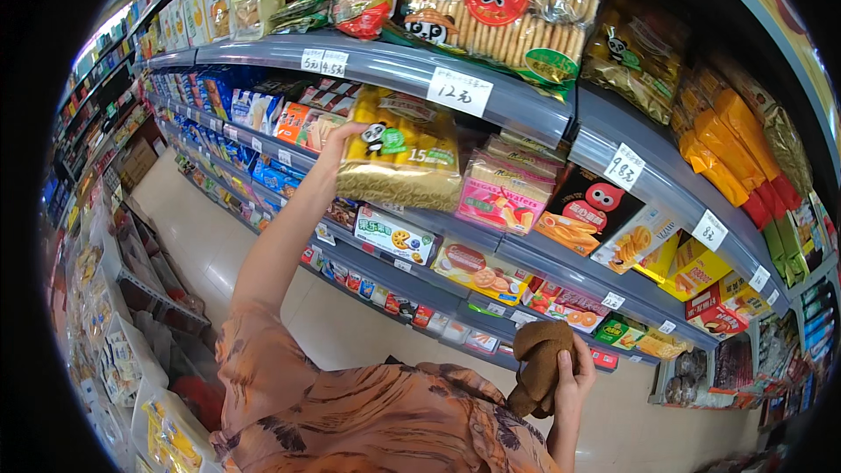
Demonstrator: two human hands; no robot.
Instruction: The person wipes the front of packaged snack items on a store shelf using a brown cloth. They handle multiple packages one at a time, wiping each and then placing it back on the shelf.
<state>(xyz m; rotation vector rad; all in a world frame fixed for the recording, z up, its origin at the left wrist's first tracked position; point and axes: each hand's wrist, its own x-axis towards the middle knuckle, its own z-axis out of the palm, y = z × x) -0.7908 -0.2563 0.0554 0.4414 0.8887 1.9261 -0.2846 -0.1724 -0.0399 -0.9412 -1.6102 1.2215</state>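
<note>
My left hand [340, 148] is raised to the shelving and grips the left edge of a clear and gold plastic bread packet [401, 161]. The packet has yellow rolls inside and a cartoon panda printed on its front. It is held in front of the second shelf, just under the upper shelf's edge. Lower down, close to my body, my right hand [578, 371] holds a folded brown fabric item [539, 368], possibly a towel or a soft bag. My right thumb lies across the fabric; the other fingers are partly hidden behind it.
A large packet of stick biscuits [499, 20] sits on the upper shelf, whose edge [387, 66] carries price tags. Pink wafer packs [509, 187] and a black biscuit box [588, 210] stand right of the bread packet. White bins [125, 361] of wrapped snacks line the left. Tiled floor [217, 230] runs between.
</note>
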